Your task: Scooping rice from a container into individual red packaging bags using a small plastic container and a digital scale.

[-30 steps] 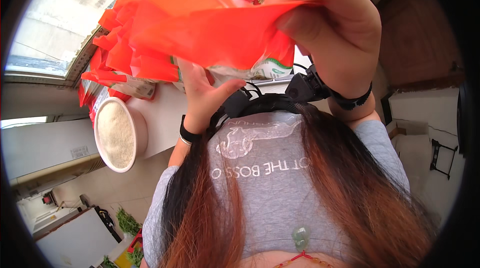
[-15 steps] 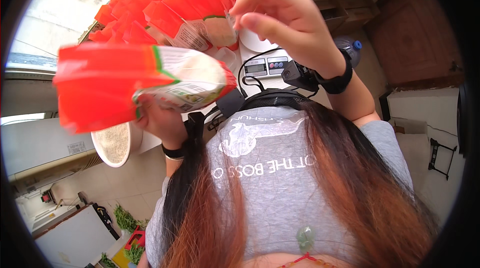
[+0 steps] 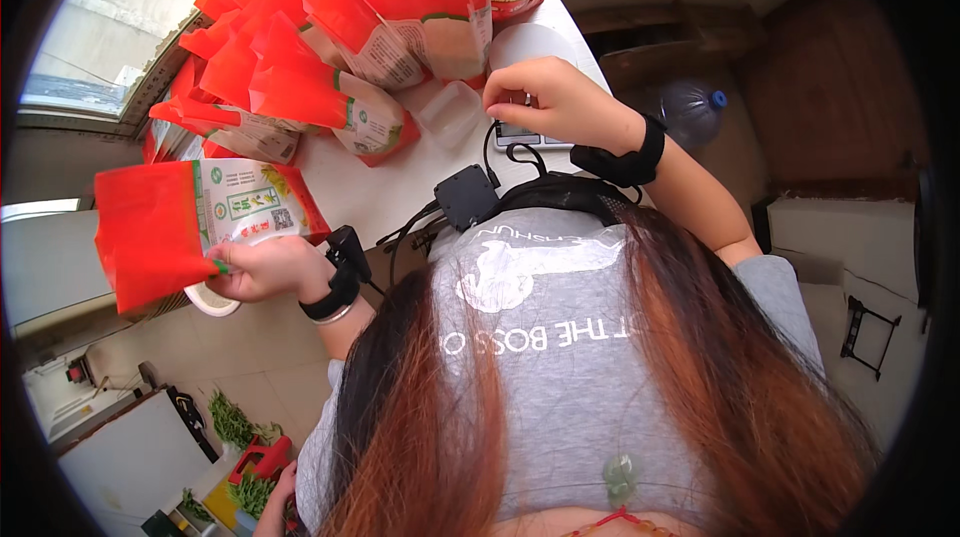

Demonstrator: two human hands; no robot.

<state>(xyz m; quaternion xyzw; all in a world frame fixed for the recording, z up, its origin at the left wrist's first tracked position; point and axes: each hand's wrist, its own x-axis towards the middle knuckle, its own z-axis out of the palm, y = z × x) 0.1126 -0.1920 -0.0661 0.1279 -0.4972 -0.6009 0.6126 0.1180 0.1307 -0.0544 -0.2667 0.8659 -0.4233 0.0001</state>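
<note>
My left hand [image 3: 265, 269] grips a red and white printed bag [image 3: 255, 202] by its near side, the fingers closed on the plastic. The bag lies tilted at the left edge of the table, its plain red open end pointing left. Behind it, a white tub [image 3: 214, 305] is mostly hidden. Loosely curled and holding nothing I can see, my right hand [image 3: 560, 102] hovers over a white kitchen scale [image 3: 545, 142], covering most of it. Beside its fingertips stands a clear plastic container [image 3: 450, 113].
Many similar red bags [image 3: 330, 87] crowd the far left of the white table [image 3: 385, 187]. A black box with cables [image 3: 467, 197] sits at the near edge. A large water bottle [image 3: 692, 109] stands beyond the right side. Green plants [image 3: 235, 422] and a bare forearm [image 3: 277, 505] show lower left.
My left hand has carried the bag left and lower, away from the scale. My right hand has come down and nearer, now covering the scale, its fingers more curled.
</note>
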